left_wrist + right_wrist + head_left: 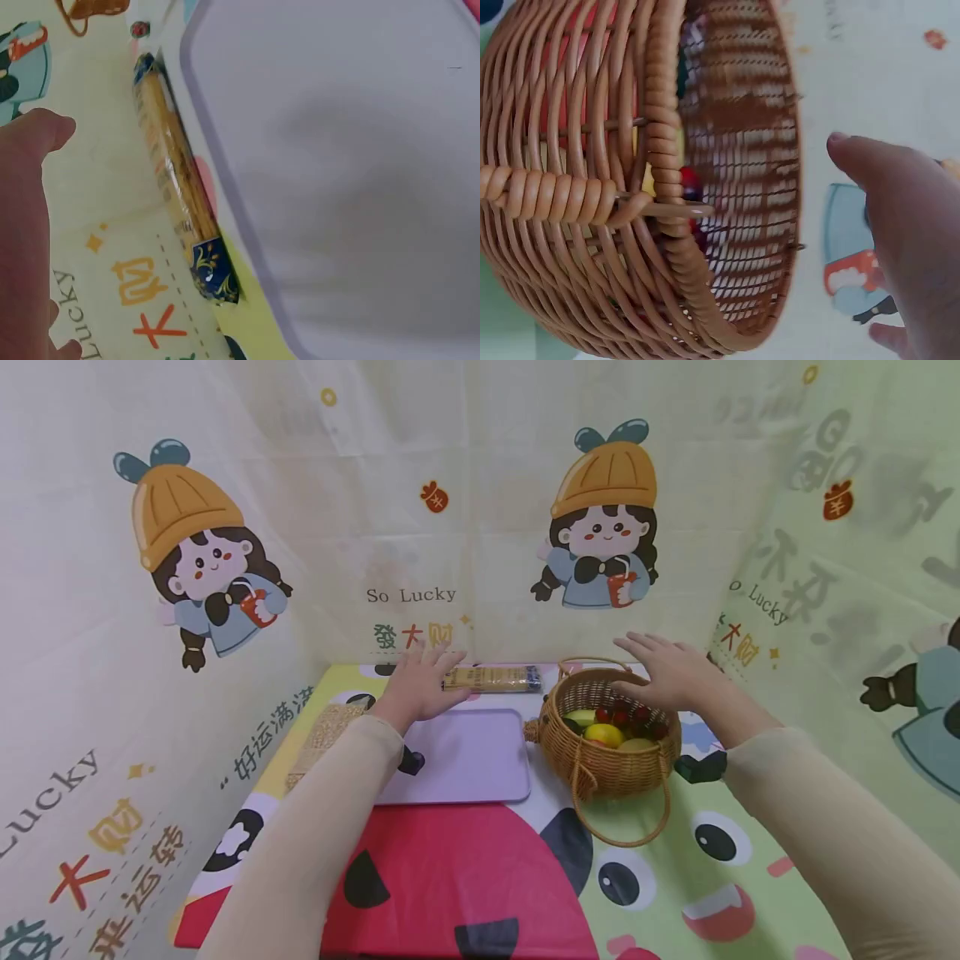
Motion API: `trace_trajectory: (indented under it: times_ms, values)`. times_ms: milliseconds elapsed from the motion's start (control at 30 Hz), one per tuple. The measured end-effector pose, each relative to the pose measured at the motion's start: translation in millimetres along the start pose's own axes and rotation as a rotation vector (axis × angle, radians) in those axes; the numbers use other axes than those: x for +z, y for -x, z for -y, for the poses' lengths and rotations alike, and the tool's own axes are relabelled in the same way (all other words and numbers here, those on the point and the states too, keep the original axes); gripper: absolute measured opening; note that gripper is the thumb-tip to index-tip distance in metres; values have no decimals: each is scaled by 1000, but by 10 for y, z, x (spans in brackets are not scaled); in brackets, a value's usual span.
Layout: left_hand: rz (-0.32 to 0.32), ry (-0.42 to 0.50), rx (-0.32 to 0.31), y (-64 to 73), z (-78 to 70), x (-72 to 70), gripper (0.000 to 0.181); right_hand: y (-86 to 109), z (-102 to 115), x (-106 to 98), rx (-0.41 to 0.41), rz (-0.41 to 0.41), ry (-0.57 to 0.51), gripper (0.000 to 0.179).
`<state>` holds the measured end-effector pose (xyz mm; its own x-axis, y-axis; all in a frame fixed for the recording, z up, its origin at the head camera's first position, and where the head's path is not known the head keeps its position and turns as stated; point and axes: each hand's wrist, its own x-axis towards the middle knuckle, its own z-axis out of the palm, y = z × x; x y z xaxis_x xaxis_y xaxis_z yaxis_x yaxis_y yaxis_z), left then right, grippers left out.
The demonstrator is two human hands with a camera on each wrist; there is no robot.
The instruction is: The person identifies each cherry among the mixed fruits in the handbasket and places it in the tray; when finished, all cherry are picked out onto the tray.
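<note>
My left hand (pixel 422 687), its fingers spread, hovers over the far left part of a pale purple tray (pixel 465 760). Behind the tray lies a long clear packet of what look like yellow dry noodles (pixel 495 679), with blue patterned ends; the left wrist view shows the packet (pixel 180 180) apart from the hand. Over the back right rim of a wicker basket (pixel 600 772) I hold my right hand (pixel 667 675), fingers extended and gripping nothing. Inside the basket are a yellow lemon-like fruit (pixel 604 735), dark red round fruits (pixel 621 717) and some green pieces, partly hidden by the rim.
A woven straw-coloured piece (pixel 326 735) lies left of the tray, partly behind my left sleeve. The basket's handle (pixel 622 843) hangs down at its front. Printed cloth walls (pixel 495 527) enclose the back and both sides of the table with its cartoon-printed cloth (pixel 465 868).
</note>
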<state>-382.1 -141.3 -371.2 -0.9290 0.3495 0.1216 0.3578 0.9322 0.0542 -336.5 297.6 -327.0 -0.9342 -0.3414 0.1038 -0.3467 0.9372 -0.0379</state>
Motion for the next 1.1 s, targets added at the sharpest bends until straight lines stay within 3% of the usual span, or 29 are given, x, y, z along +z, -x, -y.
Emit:
trace_trajectory:
  times_ms: [167, 367, 500, 700, 900, 1100]
  values:
    - [-36, -6, 87, 41, -49, 110, 79, 172, -6, -95, -10, -4, -208, 96]
    - [-45, 44, 171, 230, -65, 399, 76, 445, -18, -89, 4, 2, -410, 99]
    - [-62, 115, 221, 372, -60, 626, 70, 659, -92, 30, 29, -27, -471, 98]
    - [-61, 221, 234, 614, -123, 886, 64, 984, -179, 303, 67, -36, -579, 97]
    - [-68, 391, 198, 794, -288, 908, 57, 1175, -196, 541, 79, -59, -688, 94]
    - [-111, 515, 185, 819, -428, 780, 52, 1177, -185, 703, 69, -61, -830, 87]
